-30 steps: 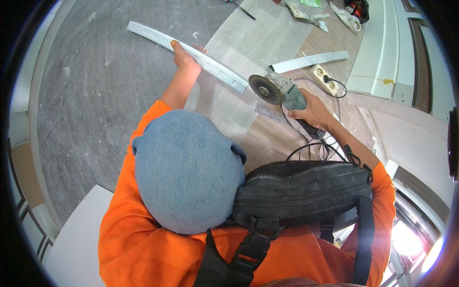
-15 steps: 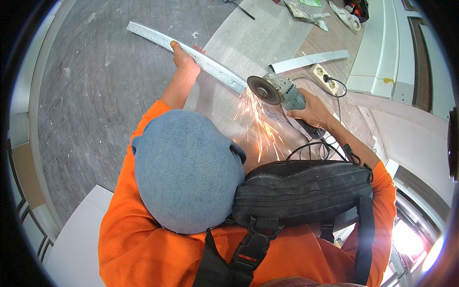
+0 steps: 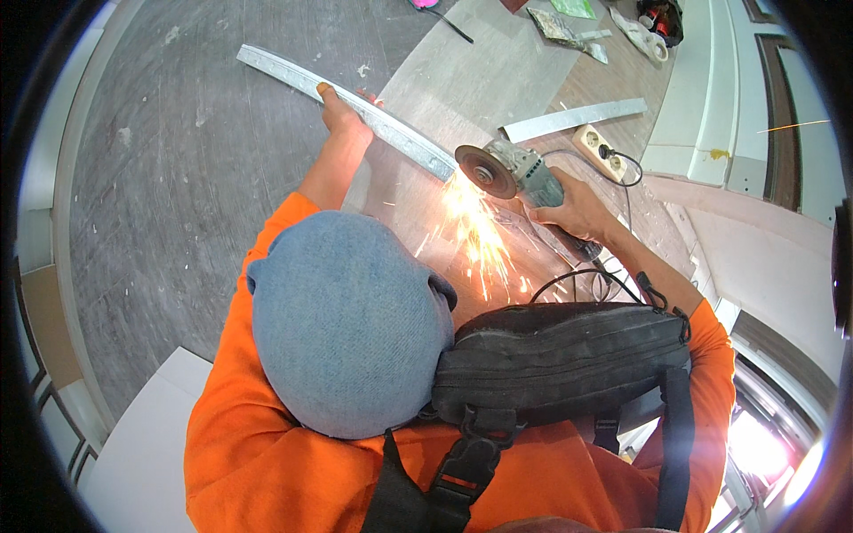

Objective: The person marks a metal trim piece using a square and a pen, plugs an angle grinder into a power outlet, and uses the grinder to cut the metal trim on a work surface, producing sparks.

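My left hand (image 3: 345,117) grips a long galvanized metal channel (image 3: 404,142) near its middle, thumb on top. The strip slants from the far left down toward the centre. In my right hand (image 3: 573,209) is a grey-green angle grinder (image 3: 534,181), held by its body. The grinder's round disc (image 3: 485,171) touches the channel's near right end. Bright sparks (image 3: 477,233) spray down from that contact toward my knee. The fingers of my left hand under the strip are partly hidden.
A second metal strip (image 3: 577,119) lies on the floor beyond the grinder, beside a white power strip (image 3: 600,151) with a black plug. Black cable (image 3: 582,271) loops below the grinder. A black bag (image 3: 564,360) hangs across my front. Plastic packets (image 3: 569,34) lie at the far right.
The grinder has shifted slightly left and down against the channel's end. The spark spray has grown denser and brighter. My left hand has dropped slightly with the channel.
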Demonstrator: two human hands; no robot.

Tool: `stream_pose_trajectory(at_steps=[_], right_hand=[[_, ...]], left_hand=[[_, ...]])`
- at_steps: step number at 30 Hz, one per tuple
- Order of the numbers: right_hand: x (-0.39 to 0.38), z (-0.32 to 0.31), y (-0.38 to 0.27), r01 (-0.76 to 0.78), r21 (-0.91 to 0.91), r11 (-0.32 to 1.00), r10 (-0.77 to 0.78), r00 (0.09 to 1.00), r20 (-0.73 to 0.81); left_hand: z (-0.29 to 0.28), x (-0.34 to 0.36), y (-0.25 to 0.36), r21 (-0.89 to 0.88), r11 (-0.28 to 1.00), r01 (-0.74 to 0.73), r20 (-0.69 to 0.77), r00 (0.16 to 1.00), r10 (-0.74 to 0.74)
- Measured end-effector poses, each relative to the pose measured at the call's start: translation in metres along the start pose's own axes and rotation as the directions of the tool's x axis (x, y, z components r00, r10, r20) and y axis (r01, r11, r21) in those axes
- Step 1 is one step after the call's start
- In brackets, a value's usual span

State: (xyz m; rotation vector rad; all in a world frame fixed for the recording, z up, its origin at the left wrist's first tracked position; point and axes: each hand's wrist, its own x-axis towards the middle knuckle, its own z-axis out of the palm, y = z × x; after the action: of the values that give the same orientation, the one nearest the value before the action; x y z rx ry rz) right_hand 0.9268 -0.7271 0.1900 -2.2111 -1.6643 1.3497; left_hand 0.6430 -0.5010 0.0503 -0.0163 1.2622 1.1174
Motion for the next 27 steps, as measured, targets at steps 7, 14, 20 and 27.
stream_pose_trajectory(at_steps=[7, 14, 20, 27], right_hand=[[0.005, 0.002, -0.001, -0.026, 0.005, 1.0, 0.026, 1.0, 0.013], [0.008, -0.001, -0.003, 0.001, 0.0, 1.0, -0.001, 1.0, 0.023], [0.011, 0.001, -0.001, 0.01, -0.029, 1.0, -0.009, 1.0, 0.02], [0.014, 0.001, 0.005, 0.03, -0.032, 0.999, -0.029, 1.0, 0.011]], left_hand=[[-0.003, 0.004, -0.001, -0.018, 1.0, -0.001, 0.011, 1.0, 0.001], [-0.002, 0.001, -0.002, -0.023, 1.0, 0.017, 0.009, 1.0, -0.016], [-0.006, 0.006, -0.003, -0.034, 0.999, 0.026, 0.031, 0.999, -0.025], [-0.003, 0.001, -0.003, -0.009, 1.0, 0.019, 0.026, 0.999, -0.019]])
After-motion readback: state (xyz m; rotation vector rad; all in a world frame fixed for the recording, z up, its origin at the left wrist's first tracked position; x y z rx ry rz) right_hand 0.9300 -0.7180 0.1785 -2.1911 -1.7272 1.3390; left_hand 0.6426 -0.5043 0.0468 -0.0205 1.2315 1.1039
